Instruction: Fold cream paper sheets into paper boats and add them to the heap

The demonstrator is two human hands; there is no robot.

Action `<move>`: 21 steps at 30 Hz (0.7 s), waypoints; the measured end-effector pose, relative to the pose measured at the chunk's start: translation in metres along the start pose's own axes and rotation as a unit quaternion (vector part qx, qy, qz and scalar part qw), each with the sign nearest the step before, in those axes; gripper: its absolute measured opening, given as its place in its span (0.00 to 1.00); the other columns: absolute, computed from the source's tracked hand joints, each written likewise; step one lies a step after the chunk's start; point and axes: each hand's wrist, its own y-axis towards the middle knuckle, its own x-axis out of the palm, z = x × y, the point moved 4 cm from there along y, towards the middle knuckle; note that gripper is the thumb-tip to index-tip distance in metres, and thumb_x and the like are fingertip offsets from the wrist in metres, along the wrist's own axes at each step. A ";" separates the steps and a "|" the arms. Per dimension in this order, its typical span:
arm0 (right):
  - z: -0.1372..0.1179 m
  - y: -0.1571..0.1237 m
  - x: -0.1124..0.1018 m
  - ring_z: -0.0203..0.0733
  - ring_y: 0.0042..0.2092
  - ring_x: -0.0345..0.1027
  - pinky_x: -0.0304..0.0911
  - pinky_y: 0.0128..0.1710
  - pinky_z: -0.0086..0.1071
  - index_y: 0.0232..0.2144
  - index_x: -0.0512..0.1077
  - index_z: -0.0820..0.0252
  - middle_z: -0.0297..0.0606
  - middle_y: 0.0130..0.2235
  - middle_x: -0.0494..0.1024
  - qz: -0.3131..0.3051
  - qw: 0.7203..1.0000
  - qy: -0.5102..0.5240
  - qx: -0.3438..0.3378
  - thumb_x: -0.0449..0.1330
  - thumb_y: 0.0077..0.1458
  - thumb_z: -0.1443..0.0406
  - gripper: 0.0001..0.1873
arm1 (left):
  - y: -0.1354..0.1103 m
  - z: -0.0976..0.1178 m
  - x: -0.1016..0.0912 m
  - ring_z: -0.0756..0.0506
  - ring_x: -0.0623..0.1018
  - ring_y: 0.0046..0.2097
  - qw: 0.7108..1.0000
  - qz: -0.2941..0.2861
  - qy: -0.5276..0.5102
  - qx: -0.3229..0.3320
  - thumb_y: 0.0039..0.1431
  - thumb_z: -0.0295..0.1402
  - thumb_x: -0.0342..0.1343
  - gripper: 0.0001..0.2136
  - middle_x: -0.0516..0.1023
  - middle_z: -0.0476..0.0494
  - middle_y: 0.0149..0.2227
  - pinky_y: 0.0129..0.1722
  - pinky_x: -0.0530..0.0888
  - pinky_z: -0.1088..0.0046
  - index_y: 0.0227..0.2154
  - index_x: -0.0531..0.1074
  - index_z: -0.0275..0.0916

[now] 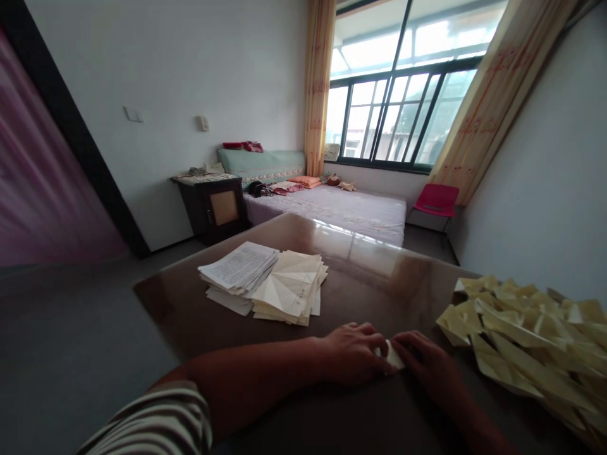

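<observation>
A small folded piece of cream paper (392, 357) lies on the dark table (341, 309) between my two hands. My left hand (358, 351) grips its left side, fingers bent over it. From the right, my right hand (422, 357) has its fingers pressed together on the paper's other edge. Much of the paper is hidden under the fingers. Beyond my left forearm rests a stack of creased cream sheets (289, 284), overlapping a stack of printed white sheets (241, 268). To the right of my right hand spreads a heap of folded cream paper pieces (526, 335).
The glossy table's far edge faces a bed (332, 205) with a lilac cover. A dark bedside cabinet (215, 205) stands at the bed's left, and a pink chair (435, 201) at its right. Behind are a window (398, 114) and patterned curtains (318, 88).
</observation>
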 end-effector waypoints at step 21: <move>-0.031 -0.001 -0.007 0.42 0.40 0.69 0.61 0.40 0.33 0.36 0.75 0.55 0.38 0.38 0.74 0.033 0.998 -0.048 0.040 0.55 0.57 0.56 0.13 | 0.003 -0.001 -0.005 0.44 0.68 0.48 0.998 0.019 -0.053 -0.024 0.59 0.41 0.55 0.12 0.70 0.47 0.48 0.45 0.70 0.67 0.45 0.73 0.52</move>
